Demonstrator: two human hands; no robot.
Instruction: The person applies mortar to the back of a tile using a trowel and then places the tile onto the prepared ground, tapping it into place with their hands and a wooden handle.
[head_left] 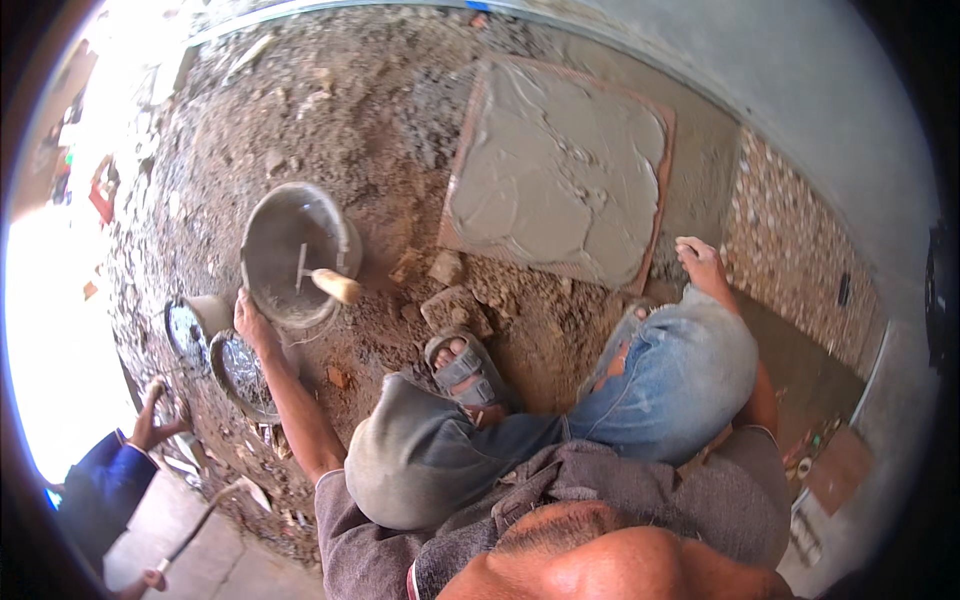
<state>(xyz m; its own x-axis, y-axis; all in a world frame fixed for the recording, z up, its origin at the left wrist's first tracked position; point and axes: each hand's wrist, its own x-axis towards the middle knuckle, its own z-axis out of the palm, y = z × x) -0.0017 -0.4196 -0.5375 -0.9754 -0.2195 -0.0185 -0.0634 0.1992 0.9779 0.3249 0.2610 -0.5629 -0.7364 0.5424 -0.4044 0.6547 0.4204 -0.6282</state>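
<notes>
At the left, a round grey bucket (262, 215) stands tilted on the soil, with wet grey mix inside. My left hand (254, 322) is closed on its near rim. A trowel with a pale wooden handle (336, 286) lies in the bucket, its handle toward me. Beyond my right knee, my right hand (703, 266) hangs with loosely bent fingers and nothing visible in it. Close to that hand lies a large square tile (668, 185) with a reddish edge. Wet grey mortar (560, 170), smeared in uneven ridges, covers most of its upper face.
Two smaller buckets, one grey (205, 315) and one dark-rimmed (225, 385), stand by my left forearm. Another person's blue sleeve (105, 480) and hands are at lower left, near a long-handled tool (205, 518). Pebbled paving (790, 240) lies right; broken brick (457, 312) lies before my sandal.
</notes>
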